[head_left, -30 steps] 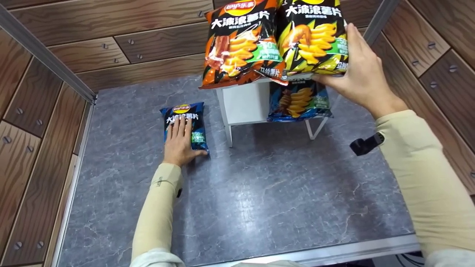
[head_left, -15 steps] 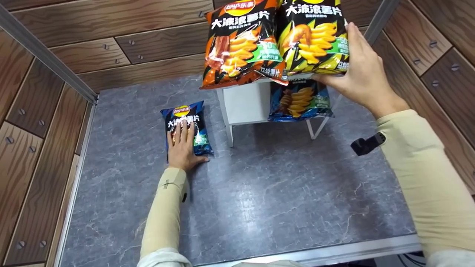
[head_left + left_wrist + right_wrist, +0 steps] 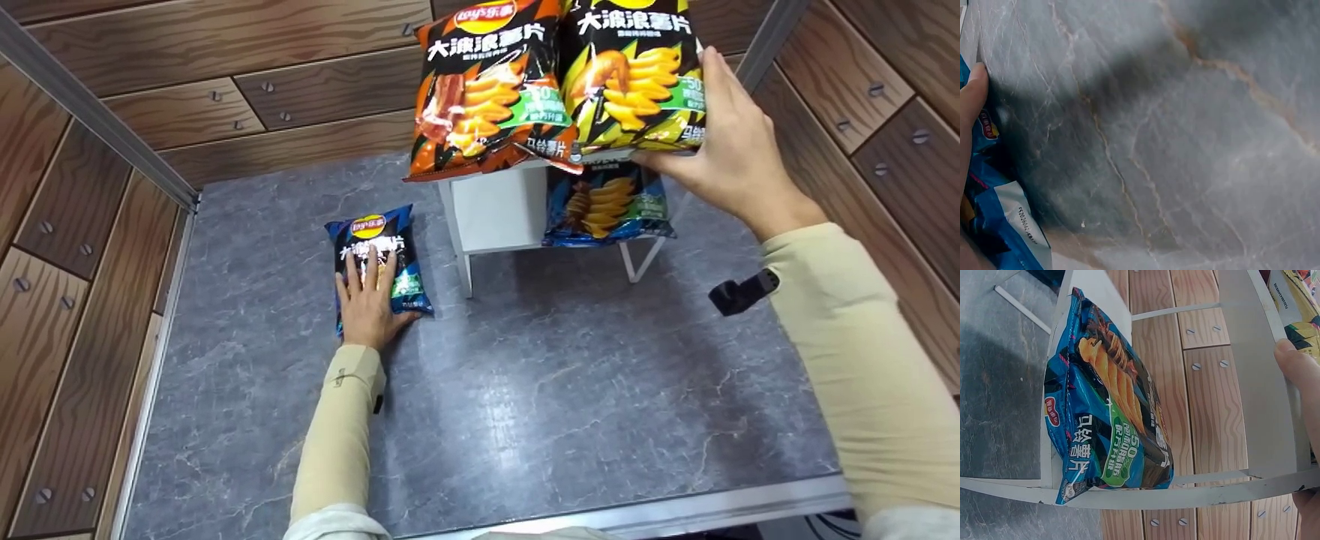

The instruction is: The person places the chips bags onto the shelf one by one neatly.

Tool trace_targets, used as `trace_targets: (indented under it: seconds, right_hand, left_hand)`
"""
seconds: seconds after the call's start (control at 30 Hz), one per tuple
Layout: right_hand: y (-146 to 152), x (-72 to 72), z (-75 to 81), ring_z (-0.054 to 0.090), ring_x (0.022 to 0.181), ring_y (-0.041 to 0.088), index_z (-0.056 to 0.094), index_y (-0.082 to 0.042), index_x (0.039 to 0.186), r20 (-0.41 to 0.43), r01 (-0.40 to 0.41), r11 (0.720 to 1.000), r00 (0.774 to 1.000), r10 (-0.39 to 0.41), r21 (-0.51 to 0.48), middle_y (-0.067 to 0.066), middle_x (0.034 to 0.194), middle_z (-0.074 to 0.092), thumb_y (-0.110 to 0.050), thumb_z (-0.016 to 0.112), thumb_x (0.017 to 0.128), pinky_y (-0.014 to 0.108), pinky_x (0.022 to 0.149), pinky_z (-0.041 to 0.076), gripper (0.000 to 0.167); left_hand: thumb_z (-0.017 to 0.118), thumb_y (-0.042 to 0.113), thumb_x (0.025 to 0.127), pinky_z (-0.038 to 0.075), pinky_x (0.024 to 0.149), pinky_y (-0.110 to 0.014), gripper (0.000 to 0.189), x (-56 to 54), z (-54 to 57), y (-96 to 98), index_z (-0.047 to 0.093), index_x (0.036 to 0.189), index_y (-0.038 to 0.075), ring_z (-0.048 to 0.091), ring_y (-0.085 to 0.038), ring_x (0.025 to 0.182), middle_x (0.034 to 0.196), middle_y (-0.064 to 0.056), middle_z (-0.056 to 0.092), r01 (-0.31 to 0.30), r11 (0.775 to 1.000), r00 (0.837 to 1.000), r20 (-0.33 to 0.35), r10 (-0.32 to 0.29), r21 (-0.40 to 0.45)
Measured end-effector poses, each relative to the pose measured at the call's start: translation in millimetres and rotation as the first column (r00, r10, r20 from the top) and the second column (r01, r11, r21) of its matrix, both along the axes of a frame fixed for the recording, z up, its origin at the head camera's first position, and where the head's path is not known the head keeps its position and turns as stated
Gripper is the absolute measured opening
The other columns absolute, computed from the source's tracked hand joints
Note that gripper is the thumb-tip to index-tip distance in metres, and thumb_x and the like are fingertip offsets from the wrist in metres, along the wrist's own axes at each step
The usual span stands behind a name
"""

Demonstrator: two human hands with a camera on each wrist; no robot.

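Observation:
In the head view my left hand (image 3: 367, 304) lies with spread, straight fingers on a blue bag of potato chips (image 3: 410, 262) resting on the grey marbled table. The thumb reaches past the bag's lower right edge. A corner of this blue bag (image 3: 1019, 225) shows in the left wrist view. Higher up, my right hand (image 3: 742, 146) rests against the right side of a yellow bag of chips (image 3: 630, 75) on the white rack's top. Its fingers stand straight along the bag; in the right wrist view the thumb (image 3: 1292, 354) touches the rack's edge.
An orange bag of chips (image 3: 487, 82) stands left of the yellow one. Another blue bag of chips (image 3: 607, 202) sits on the lower right of the white rack (image 3: 499, 206). Wood-pattern walls (image 3: 172, 112) enclose the table (image 3: 570, 375) at the back and sides.
The blue bag under my left hand has shifted and turned slightly rightward. The left hand has moved slightly right and towards me. My right hand and the racked bags look the same.

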State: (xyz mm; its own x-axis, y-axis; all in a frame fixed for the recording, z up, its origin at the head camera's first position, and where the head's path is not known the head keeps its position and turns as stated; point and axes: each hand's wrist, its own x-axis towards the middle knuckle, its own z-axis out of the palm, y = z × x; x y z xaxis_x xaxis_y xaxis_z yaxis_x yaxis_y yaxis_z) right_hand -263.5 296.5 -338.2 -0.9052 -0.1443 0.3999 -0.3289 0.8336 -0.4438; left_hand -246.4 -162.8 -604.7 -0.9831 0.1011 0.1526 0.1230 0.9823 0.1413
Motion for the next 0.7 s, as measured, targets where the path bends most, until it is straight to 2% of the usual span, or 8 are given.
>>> trace_targets:
  seconds: [0.1, 0.23, 0.53, 0.7]
  right_hand:
    - [-0.6, -0.6, -0.1, 0.019, 0.153, 0.028, 0.015, -0.01, 0.16, -0.013, 0.0, 1.0, 1.0, 0.0, -0.004, 0.013, 0.166, 0.016, -0.042, 0.083, 0.077, 0.051, 0.124, 0.02, 0.112]
    - [-0.7, -1.0, -0.2, 0.02, 0.153, 0.028, 0.015, -0.01, 0.16, -0.023, -0.002, 1.0, 1.0, 0.002, -0.011, 0.013, 0.165, 0.018, -0.041, 0.083, 0.076, 0.052, 0.123, 0.021, 0.112]
    - [0.5, -0.1, -0.1, 0.019, 0.153, 0.028, 0.013, -0.011, 0.16, -0.002, 0.006, 1.0, 1.0, -0.006, -0.009, 0.012, 0.166, 0.016, -0.041, 0.083, 0.077, 0.051, 0.124, 0.019, 0.113]
    - [0.1, -0.4, 0.0, 0.019, 0.153, 0.028, 0.013, -0.011, 0.16, 0.0, 0.004, 1.0, 1.0, -0.004, -0.012, 0.012, 0.166, 0.016, -0.04, 0.083, 0.077, 0.052, 0.123, 0.02, 0.113]
  left_hand:
    - [0.084, 0.058, 0.067, 0.013, 0.12, -0.066, 0.115, 1.7, -2.1, -0.4, 0.023, 0.159, 0.028, 0.004, -0.043, 0.153, 0.168, -0.01, 0.011, -0.008, 1.0, 1.0, -0.026, 0.008, 0.008]
    - [0.085, 0.052, 0.07, 0.016, 0.12, -0.065, 0.112, 2.7, -4.0, -0.5, 0.022, 0.159, 0.03, 0.007, -0.04, 0.154, 0.168, -0.013, 0.008, -0.014, 1.0, 0.999, -0.039, 0.014, -0.002]
    - [0.086, 0.036, 0.076, 0.017, 0.12, -0.065, 0.111, 1.6, 0.4, 0.6, 0.015, 0.16, 0.027, 0.009, -0.041, 0.153, 0.168, -0.014, 0.009, 0.02, 1.0, 1.0, -0.013, -0.02, -0.02]
    - [0.08, 0.023, 0.083, 0.021, 0.118, -0.066, 0.099, 2.6, 3.0, 0.2, 0.018, 0.16, 0.022, 0.012, -0.044, 0.152, 0.166, -0.017, 0.012, 0.043, 0.998, 0.998, -0.034, -0.044, -0.04]
